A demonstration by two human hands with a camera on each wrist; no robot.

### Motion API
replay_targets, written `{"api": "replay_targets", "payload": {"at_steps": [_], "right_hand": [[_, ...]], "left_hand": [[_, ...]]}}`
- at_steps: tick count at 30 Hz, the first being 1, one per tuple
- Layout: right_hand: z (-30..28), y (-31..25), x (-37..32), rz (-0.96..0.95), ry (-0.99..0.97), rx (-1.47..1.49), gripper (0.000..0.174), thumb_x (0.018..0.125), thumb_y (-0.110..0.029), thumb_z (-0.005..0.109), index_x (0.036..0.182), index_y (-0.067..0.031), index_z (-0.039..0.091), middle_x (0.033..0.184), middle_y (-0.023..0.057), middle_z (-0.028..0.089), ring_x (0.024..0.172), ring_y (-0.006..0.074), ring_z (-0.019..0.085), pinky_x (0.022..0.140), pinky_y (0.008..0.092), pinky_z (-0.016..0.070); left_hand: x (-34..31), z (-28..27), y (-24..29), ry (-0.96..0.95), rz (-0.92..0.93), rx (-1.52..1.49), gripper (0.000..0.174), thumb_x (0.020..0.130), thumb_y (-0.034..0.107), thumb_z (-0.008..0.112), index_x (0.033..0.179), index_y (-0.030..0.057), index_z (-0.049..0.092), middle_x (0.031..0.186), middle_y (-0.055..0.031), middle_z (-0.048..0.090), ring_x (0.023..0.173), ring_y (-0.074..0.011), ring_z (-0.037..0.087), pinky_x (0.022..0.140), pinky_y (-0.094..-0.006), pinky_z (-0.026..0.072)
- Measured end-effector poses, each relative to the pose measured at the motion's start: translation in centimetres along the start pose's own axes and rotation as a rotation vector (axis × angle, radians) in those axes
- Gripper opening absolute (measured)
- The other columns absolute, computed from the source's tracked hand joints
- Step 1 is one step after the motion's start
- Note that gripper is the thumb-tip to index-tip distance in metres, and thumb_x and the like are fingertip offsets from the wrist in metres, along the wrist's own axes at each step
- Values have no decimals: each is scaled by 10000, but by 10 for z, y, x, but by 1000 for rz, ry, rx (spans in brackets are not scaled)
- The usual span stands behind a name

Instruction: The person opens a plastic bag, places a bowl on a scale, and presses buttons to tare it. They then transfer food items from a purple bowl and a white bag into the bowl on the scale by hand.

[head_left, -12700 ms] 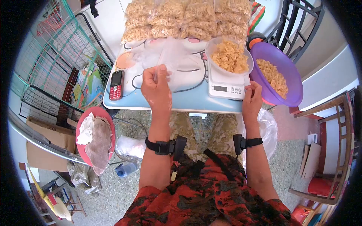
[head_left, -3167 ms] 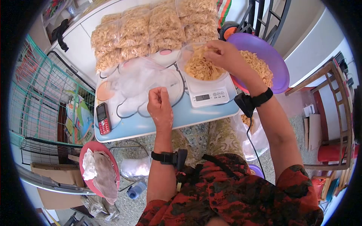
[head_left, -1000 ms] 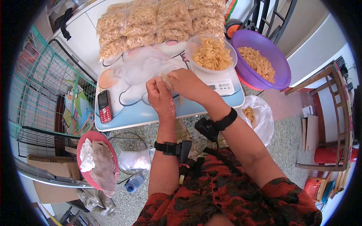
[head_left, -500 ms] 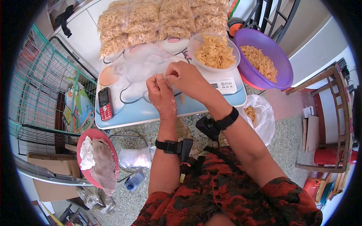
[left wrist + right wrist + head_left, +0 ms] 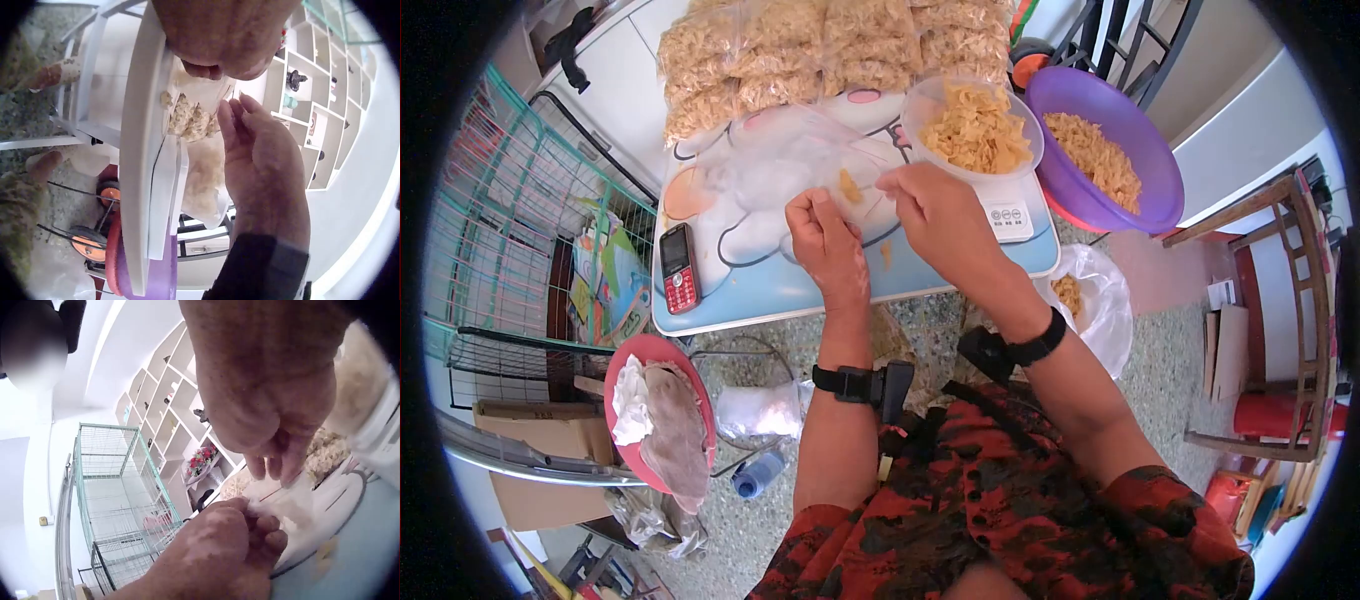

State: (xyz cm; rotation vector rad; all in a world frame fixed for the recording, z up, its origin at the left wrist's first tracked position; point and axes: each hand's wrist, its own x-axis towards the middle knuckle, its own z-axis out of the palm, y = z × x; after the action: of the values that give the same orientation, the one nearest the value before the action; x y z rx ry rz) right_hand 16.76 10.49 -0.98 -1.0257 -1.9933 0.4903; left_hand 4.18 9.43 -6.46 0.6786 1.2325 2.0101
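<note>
In the head view my left hand (image 5: 828,245) pinches a thin clear plastic bag (image 5: 294,509) between thumb and curled fingers. My right hand (image 5: 940,215) is just to its right, fingertips together at the bag's edge; the right wrist view shows film stretched up to them. A yellowish dried flake (image 5: 850,186) shows between the hands, and another flake (image 5: 886,254) lies near the table's front. Beyond the right hand, a clear bowl (image 5: 912,120) heaped with flakes stands on a white kitchen scale (image 5: 1012,220). The forearm and hand partly cover the scale and hide its display.
Stacked bags of flakes (image 5: 835,50) line the back of the table (image 5: 750,318). A purple basin (image 5: 1145,165) with more flakes stands to the right. A red phone (image 5: 680,275) lies at the left edge. Clear plastic bags (image 5: 770,185) spread across the middle.
The right hand earlier reached into the bowl, then came to the left hand. Over the last half second it has drawn right, away from the left hand, and the flake between them shows.
</note>
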Motion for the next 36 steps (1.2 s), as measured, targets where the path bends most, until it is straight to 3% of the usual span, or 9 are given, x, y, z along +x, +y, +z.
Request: {"api": "replay_targets", "payload": {"at_steps": [4,7,16,19,22,25,28,31,36], "right_hand": [[-3,1,-30,150,-341,-132,141,884,-126,580,943,3,588,950,215,644,854,417,644,765,492,522],[16,1,-47,114,-250,-221,156,881,-140,643,946,-11,586,919,190,638,829,381,652,691,449,526],[31,-7,-55,41,-306,-451,142,839,-70,613,941,-20,528,890,167,583,783,379,649,675,443,547],[24,-2,-58,18,-262,-361,116,855,-64,611,930,-4,547,874,166,607,768,345,657,661,420,536],[6,-4,-50,140,-119,37,115,889,-108,570,905,4,552,879,199,609,810,391,640,694,471,520],[-12,-16,-31,194,0,169,136,914,-131,566,895,2,550,862,203,605,809,392,628,667,480,494],[-12,-17,-8,87,73,104,150,899,-143,593,911,1,552,855,204,600,810,400,628,674,480,502],[10,-8,13,-73,180,-98,66,882,-63,608,908,-7,584,825,155,624,738,339,648,631,408,506],[39,-12,14,-44,-43,-322,150,898,-149,573,985,-27,582,898,148,605,781,348,675,628,444,540]], "left_hand": [[1,0,-2,11,-18,34,197,1029,245,547,994,56,506,698,17,484,501,-39,424,428,-200,362],[0,0,-4,-2,-7,-4,196,1029,242,545,995,53,510,697,18,484,504,-39,425,433,-199,363],[0,-1,-3,-20,44,95,188,1028,230,544,977,51,519,699,13,495,525,-45,444,451,-200,375],[-2,1,0,-13,23,87,185,1028,228,544,985,50,517,700,13,500,527,-45,446,456,-197,377],[0,-1,-2,-19,19,66,187,1026,233,551,997,52,512,702,15,497,524,-43,443,448,-197,374],[-2,0,0,-30,-9,65,187,1027,236,553,1007,56,508,703,19,495,523,-40,440,445,-197,373],[-1,0,-1,-29,-6,60,189,1027,241,555,1007,58,508,706,22,494,524,-40,437,445,-196,372],[0,0,-2,-23,6,59,195,1028,246,554,998,57,511,709,23,494,529,-41,437,455,-200,376],[1,-1,-7,-13,106,93,215,1031,252,550,994,43,515,720,16,513,542,-36,440,471,-207,386]]}}
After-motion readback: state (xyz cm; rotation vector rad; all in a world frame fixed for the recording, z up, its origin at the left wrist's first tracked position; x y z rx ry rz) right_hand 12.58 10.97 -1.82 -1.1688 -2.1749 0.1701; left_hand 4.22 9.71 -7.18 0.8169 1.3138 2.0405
